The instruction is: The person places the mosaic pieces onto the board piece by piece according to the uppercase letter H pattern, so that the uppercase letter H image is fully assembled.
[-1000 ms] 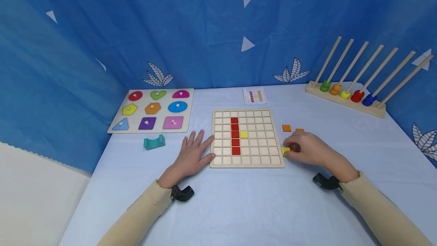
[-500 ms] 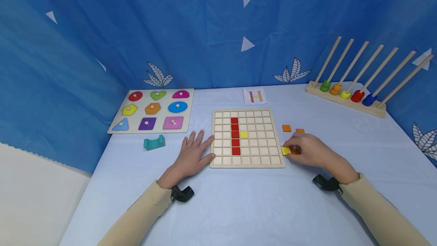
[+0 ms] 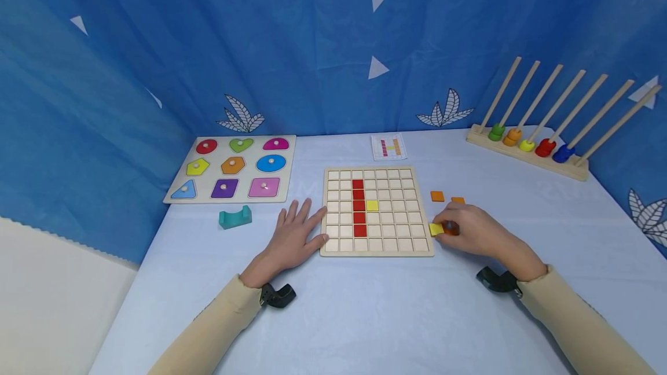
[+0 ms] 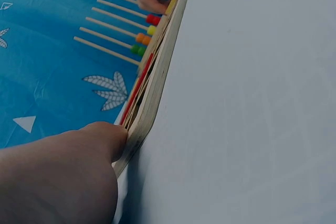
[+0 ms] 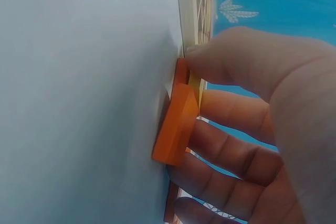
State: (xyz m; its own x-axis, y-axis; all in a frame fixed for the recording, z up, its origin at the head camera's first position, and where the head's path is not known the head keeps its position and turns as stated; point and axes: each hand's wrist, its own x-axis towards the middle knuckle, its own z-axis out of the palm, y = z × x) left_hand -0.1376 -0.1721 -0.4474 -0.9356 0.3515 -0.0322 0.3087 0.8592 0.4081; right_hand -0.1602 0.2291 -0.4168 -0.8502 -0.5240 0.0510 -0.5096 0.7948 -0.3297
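My left hand (image 3: 294,239) lies flat with spread fingers, its fingertips and thumb touching the left edge of the wooden grid board (image 3: 391,244). At the board's right edge my right hand (image 3: 471,227) pinches a yellow square tile (image 3: 436,229) between thumb and forefinger. Beneath that hand are orange tiles; one thick orange tile (image 5: 178,124) stands tilted close to the fingers in the right wrist view. A column of red tiles (image 3: 359,205) sits in the grid, with one yellow tile (image 3: 372,205) right beside its middle.
Two orange tiles (image 3: 437,195) lie right of the board. Behind it is a pattern card (image 3: 389,147). A knobbed shape puzzle (image 3: 242,166) and a teal curved block (image 3: 235,217) stand left. A peg stand with coloured beads (image 3: 537,152) is at the back right.
My right hand has shifted very slightly toward me, and more of the yellow tile shows at its fingertips. The left hand has stayed in place.
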